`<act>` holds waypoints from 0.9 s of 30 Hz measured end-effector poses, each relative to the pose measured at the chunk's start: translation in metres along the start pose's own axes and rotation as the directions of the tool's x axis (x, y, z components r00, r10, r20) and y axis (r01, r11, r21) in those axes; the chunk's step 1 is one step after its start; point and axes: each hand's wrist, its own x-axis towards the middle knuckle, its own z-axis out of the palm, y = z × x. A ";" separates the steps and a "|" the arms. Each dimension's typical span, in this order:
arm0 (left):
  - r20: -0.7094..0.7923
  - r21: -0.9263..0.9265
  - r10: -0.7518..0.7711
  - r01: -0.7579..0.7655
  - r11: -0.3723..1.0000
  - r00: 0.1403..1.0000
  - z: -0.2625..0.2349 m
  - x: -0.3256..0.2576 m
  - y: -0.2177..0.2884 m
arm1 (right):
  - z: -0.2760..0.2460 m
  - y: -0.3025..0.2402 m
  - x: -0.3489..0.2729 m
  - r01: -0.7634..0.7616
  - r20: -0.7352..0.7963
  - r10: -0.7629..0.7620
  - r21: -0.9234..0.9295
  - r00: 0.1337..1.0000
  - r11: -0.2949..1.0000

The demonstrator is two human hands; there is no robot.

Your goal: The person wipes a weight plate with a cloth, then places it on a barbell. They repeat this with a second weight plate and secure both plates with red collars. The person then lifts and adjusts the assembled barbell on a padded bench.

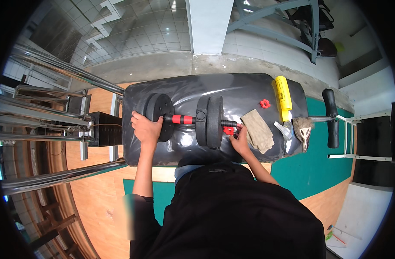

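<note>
A dumbbell with a black-and-red grip point(183, 119) lies across the padded black bench point(184, 88). Round black plates point(209, 122) sit at both its ends. My left hand point(146, 128) is wrapped round the outer side of the left plates point(164, 110), thumb on top. At the other end, a threaded bar end point(229, 123) sticks out past the right plates. My right hand point(240, 140) has its fingers closed at that tip. A red star nut point(228, 130) is just below the bar, close to the right thumb; whether the thumb touches it, I cannot tell.
Right of my right hand lies a beige cloth point(258, 129), with a second red star nut point(265, 103) beyond it. A yellow bottle point(283, 97), a clear nozzle point(286, 130) and a brush point(304, 129) are farther right. Chrome machine rails point(64, 176) flank the left side.
</note>
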 end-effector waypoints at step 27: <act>-0.007 0.020 0.024 -0.024 1.000 1.000 -0.001 0.003 -0.001 | -0.042 -0.039 0.019 -0.017 0.156 -0.095 0.597 0.983 0.802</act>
